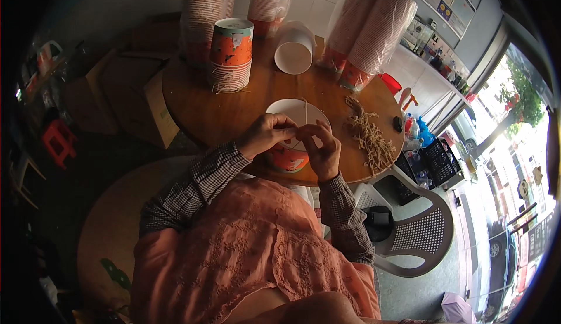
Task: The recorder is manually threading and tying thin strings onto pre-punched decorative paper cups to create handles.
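An orange paper bucket with a white inside stands at the near edge of a round wooden table. My left hand and my right hand meet over its near rim, fingers pinched together on a thin string that runs across the bucket's mouth. A heap of tan strings lies on the table to the right of my right hand.
A stack of orange buckets with string handles and one bucket on its side sit further back. Tall wrapped stacks of cups stand behind. Cardboard boxes are at left, a white plastic chair at right.
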The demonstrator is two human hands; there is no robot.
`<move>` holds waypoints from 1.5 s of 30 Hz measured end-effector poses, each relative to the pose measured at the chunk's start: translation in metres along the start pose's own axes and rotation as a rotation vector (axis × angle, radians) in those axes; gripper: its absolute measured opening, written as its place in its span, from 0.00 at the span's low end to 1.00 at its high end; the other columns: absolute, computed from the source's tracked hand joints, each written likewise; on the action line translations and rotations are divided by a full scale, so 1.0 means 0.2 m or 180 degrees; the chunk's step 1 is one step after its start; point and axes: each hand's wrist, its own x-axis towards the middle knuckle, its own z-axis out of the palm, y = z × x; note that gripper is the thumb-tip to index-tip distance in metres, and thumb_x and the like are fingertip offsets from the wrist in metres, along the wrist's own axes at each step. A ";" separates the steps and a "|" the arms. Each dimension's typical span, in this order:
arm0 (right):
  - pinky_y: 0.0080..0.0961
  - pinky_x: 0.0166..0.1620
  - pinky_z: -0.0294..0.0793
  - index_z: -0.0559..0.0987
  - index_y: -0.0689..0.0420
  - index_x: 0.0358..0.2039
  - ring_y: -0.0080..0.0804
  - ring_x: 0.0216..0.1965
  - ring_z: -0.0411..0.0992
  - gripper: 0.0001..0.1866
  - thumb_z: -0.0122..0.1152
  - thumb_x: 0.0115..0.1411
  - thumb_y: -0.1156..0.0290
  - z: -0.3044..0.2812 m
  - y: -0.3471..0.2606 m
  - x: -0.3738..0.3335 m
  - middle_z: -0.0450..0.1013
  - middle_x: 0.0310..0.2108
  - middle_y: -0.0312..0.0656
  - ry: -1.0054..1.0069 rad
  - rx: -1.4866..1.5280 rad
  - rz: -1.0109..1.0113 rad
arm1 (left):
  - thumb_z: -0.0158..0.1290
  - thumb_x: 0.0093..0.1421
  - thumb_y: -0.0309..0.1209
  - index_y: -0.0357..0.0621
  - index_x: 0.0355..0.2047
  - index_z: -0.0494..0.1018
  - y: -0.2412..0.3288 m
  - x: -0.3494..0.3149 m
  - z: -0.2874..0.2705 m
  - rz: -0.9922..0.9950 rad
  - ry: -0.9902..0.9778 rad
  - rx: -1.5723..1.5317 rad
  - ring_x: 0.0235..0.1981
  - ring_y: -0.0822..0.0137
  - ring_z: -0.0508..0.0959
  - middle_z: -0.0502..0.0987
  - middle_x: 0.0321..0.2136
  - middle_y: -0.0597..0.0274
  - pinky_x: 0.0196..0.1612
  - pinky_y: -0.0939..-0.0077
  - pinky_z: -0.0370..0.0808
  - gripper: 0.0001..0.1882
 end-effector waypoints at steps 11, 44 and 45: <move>0.19 0.36 0.74 0.74 0.62 0.33 0.23 0.31 0.74 0.02 0.52 0.61 0.79 0.02 0.08 -0.02 0.74 0.27 0.38 0.0316 -0.0095 0.0200 | 0.51 0.57 0.19 0.36 0.31 0.71 -0.08 -0.09 0.07 0.1827 0.0430 0.1361 0.31 0.65 0.74 0.71 0.31 0.59 0.35 0.76 0.71 0.02; 0.34 0.46 0.66 0.77 0.56 0.29 0.39 0.34 0.72 0.03 0.59 0.53 0.74 -0.12 -0.05 0.13 0.74 0.25 0.39 -0.0786 -0.0782 -0.0319 | 0.57 0.53 0.28 0.37 0.28 0.77 -0.06 0.03 0.00 0.0973 0.0719 0.0958 0.29 0.67 0.80 0.79 0.26 0.56 0.35 0.74 0.76 0.06; 0.35 0.47 0.65 0.77 0.56 0.27 0.40 0.35 0.72 0.02 0.60 0.52 0.73 -0.11 -0.02 0.12 0.74 0.27 0.39 -0.0787 -0.0815 -0.0364 | 0.57 0.53 0.28 0.37 0.28 0.77 -0.06 0.02 0.00 0.0968 0.0723 0.0959 0.29 0.67 0.80 0.79 0.26 0.56 0.35 0.74 0.76 0.06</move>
